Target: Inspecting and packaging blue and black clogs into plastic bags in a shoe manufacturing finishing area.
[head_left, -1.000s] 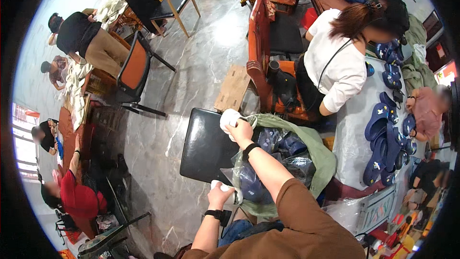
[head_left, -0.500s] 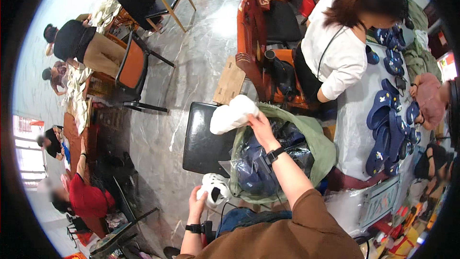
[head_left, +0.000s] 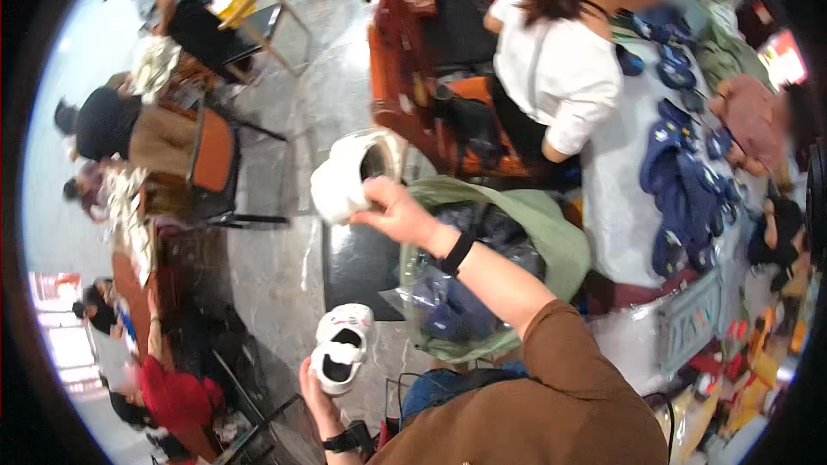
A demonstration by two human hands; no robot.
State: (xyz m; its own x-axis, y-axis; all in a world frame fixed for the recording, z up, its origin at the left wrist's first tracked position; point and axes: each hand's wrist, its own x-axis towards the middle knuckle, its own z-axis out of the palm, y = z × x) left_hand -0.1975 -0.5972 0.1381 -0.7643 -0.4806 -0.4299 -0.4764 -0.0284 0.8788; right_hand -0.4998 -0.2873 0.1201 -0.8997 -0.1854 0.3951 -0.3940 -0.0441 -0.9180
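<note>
My right hand (head_left: 392,213) grips a pair of white clogs (head_left: 342,179), held up above the black stool seat (head_left: 357,267). A dark shoe opening faces my side. Lower and nearer my body, my left hand (head_left: 317,396) is closed on a second white pair of clogs (head_left: 340,351), tilted so that their dark openings show. Under my right forearm stands an open green sack (head_left: 560,241), with clear plastic and dark blue items inside. Motion blurs the clogs in my right hand, and some of my fingers are hidden behind the shoes.
Several navy blue clogs (head_left: 676,172) lie on the covered table (head_left: 607,207) at the right, where a person in white (head_left: 560,60) stands. A black and orange chair (head_left: 211,155) is at the left. More people work along the left tables, piled with pale cloth (head_left: 129,215).
The clogs in my right hand have moved left and turned, so an opening now shows. My left hand has shifted left, its clogs turned with both openings in sight. The whole view has shifted.
</note>
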